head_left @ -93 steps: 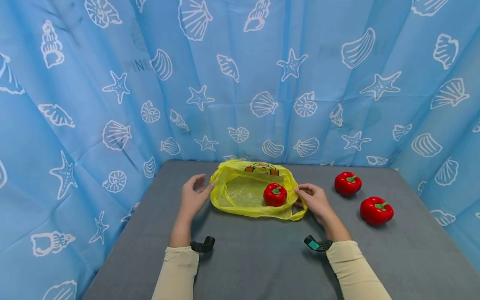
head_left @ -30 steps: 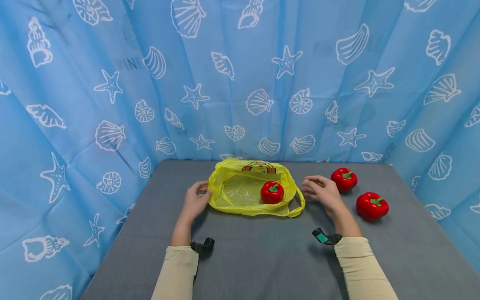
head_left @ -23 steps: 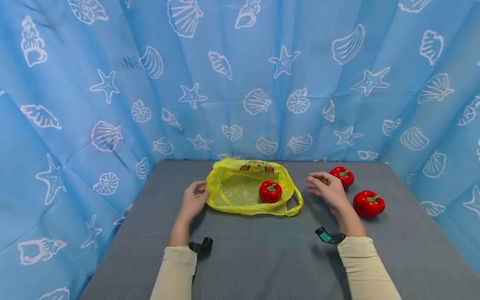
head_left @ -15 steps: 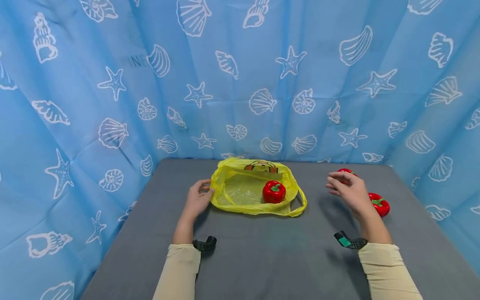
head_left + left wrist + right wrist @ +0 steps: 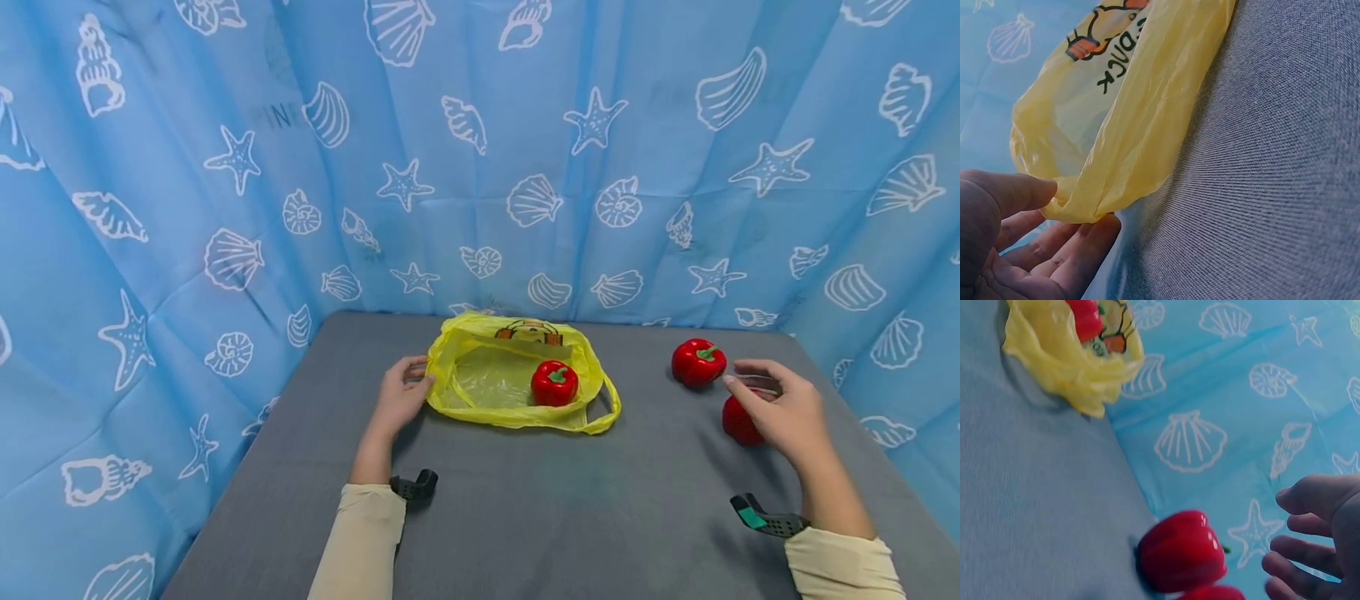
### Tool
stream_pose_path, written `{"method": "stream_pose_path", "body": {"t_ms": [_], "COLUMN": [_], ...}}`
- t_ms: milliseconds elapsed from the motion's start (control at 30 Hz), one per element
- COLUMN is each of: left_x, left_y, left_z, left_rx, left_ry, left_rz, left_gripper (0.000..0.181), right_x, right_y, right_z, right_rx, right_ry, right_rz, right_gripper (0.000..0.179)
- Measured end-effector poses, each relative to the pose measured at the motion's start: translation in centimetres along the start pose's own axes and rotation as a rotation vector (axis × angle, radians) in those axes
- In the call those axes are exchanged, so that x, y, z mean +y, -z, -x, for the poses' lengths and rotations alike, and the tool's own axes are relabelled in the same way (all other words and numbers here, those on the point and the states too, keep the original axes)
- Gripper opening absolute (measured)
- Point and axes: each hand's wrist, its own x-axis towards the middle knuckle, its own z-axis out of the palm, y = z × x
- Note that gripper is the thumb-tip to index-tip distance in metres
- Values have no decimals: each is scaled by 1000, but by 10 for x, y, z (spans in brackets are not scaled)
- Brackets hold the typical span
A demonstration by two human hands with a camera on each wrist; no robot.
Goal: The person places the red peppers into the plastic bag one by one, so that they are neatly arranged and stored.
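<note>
A yellow plastic bag (image 5: 517,418) with a cartoon print lies with its mouth spread, and one red bell pepper (image 5: 554,384) sits inside near its right end. My left hand (image 5: 400,396) holds the bag's left rim; in the left wrist view the thumb (image 5: 1025,190) and fingers pinch the yellow film. On the right, my right hand (image 5: 795,417) hovers over the nearer loose red bell pepper (image 5: 741,422), partly covering it, its fingers spread and holding nothing. The farther red bell pepper (image 5: 697,364) lies just left of the fingertips.
A grey cloth-covered table (image 5: 570,517) carries everything. A blue curtain (image 5: 465,150) with white shell and starfish prints stands close behind the table and along its sides. The bag's loose handle loop (image 5: 609,408) sticks out on its right.
My right hand has let go of the bag's right side and moved right, to above the nearer loose pepper. My left hand stays at the bag's left rim.
</note>
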Motion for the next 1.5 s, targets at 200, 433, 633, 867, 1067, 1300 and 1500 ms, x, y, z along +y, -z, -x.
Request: {"method": "stream_pose_path", "body": {"t_ms": [200, 433, 633, 867, 1067, 1300, 1500], "left_x": [2, 0, -3, -4, -3, -3, -3], "left_y": [0, 0, 0, 0, 1, 0, -1], "left_z": [-1, -1, 0, -1, -1, -1, -2], "left_rx": [2, 1, -1, 1, -5, -10, -9], "left_ry": [-9, -11, 2, 5, 6, 7, 7], "left_rz": [1, 0, 10, 5, 10, 5, 0], "left_gripper": [42, 43, 43, 43, 43, 43, 44], "right_x": [12, 35, 47, 55, 59, 56, 53], "right_y": [9, 11, 12, 12, 9, 8, 9], "right_z": [6, 9, 10, 11, 14, 18, 21], "right_rx": [-13, -21, -73, -137, -162, -161, -135], "right_ry": [-25, -28, -92, -180, -253, -292, -303], "right_rz": [79, 123, 78, 44, 41, 56, 58], "right_gripper": [55, 66, 84, 91, 96, 96, 94]}}
